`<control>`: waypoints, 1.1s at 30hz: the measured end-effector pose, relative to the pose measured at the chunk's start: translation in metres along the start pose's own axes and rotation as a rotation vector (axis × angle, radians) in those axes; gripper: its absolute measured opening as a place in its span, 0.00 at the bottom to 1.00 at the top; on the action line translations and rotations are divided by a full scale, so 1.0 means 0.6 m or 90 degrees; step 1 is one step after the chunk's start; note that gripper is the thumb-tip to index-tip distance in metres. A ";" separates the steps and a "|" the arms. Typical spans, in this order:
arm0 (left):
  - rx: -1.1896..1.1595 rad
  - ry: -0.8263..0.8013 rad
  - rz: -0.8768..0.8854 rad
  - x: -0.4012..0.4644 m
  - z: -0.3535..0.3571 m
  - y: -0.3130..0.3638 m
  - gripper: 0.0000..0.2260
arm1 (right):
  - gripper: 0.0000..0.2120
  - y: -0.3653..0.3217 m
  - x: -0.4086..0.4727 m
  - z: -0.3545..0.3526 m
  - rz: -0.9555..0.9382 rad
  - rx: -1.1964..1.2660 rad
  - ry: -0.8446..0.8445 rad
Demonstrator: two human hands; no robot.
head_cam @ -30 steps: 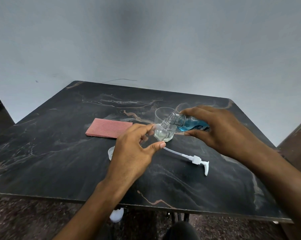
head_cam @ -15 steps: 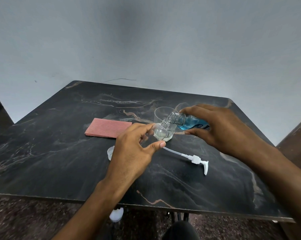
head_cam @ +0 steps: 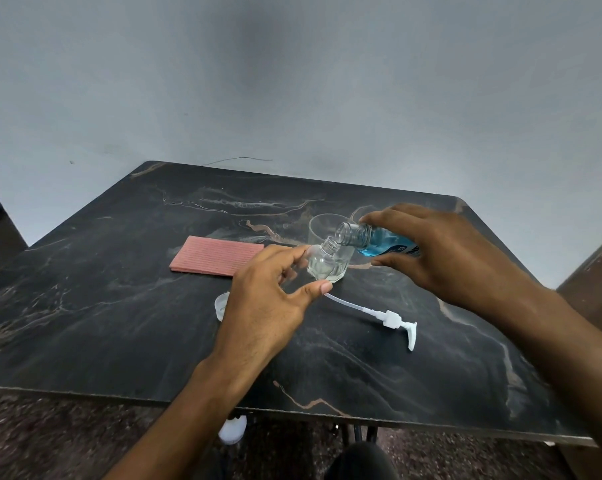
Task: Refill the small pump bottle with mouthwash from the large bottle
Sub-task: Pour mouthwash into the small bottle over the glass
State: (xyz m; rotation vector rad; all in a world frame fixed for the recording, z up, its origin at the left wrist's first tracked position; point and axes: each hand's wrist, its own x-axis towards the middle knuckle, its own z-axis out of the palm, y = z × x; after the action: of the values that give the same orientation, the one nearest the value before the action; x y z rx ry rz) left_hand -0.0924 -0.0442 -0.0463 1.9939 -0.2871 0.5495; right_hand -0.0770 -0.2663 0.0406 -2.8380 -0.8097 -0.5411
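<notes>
Hands (head_cam: 265, 306) (head_cam: 444, 258) grip 2 bottles (head_cam: 322, 263) (head_cam: 372, 239); 1 glass (head_cam: 318, 225), 1 pump (head_cam: 393, 318).

Both forearms (head_cam: 195, 403) are bare to the frame's edge, with no sleeves or jewellery visible.

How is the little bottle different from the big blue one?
The little bottle looks clear, with no blue in it; the big bottle holds blue liquid. The little bottle leans only slightly, held by the left hand; the big bottle is tipped almost flat in the right hand, its mouth just above the little one's. The big bottle's neck is wider. Both are see-through, and both have their tops off.
</notes>
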 end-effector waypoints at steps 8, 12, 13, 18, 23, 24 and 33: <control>-0.008 -0.001 -0.004 0.000 0.000 -0.001 0.24 | 0.24 -0.003 0.002 -0.003 -0.003 -0.011 -0.008; -0.008 0.000 -0.006 -0.001 0.000 -0.002 0.24 | 0.24 -0.005 0.002 -0.006 -0.003 -0.016 -0.009; -0.009 -0.001 -0.008 -0.001 0.000 -0.002 0.24 | 0.24 -0.006 0.002 -0.006 -0.003 -0.016 -0.010; -0.010 -0.002 -0.010 -0.001 -0.001 -0.001 0.24 | 0.24 -0.010 0.003 -0.010 -0.006 -0.015 -0.009; -0.013 -0.001 -0.009 -0.002 -0.002 -0.002 0.24 | 0.24 -0.010 0.004 -0.010 -0.007 -0.022 -0.011; -0.015 0.000 -0.009 -0.002 -0.001 -0.002 0.24 | 0.24 -0.011 0.004 -0.011 -0.007 -0.025 -0.012; -0.015 -0.005 -0.016 -0.003 -0.001 -0.004 0.24 | 0.24 -0.013 0.003 -0.013 -0.008 -0.039 -0.013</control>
State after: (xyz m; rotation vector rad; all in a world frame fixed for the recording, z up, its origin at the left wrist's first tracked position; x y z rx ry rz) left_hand -0.0932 -0.0430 -0.0487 1.9746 -0.2717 0.5211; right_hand -0.0821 -0.2608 0.0490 -2.9004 -0.8283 -0.5477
